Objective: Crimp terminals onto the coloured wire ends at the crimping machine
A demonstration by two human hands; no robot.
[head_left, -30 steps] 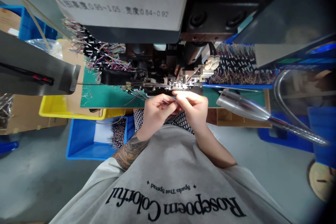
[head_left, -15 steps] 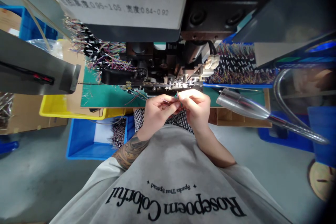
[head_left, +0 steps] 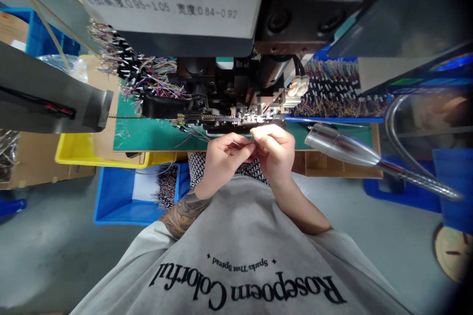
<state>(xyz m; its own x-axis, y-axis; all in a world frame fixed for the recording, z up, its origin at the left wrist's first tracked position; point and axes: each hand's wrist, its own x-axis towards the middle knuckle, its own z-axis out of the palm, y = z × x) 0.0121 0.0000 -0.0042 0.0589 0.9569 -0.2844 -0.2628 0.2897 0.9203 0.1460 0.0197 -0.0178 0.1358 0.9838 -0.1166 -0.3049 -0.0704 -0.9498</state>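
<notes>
At the near edge of the green counter point(head_left: 155, 139): thin wires point(head_left: 252, 139), beneath the machine's working parts point(head_left: 254, 117). Left hand point(head_left: 223, 160), fingers narrowly closed, pinching them; right hand point(head_left: 275, 151), likewise narrow, pinching them just beside. Above, one white label point(head_left: 166, 15), printed "0.45~0.51", "宽度0.77~0.85", "0.95~1.05", "宽度0.84~0.92" (leading characters blurred). One grey shirt point(head_left: 244, 226), lettered "Rosepoem Colorful" and "Sparks That Spread" (upside down). Beyond the right hand, one metal lamp point(head_left: 342, 147), over the counter's near right corner.
</notes>
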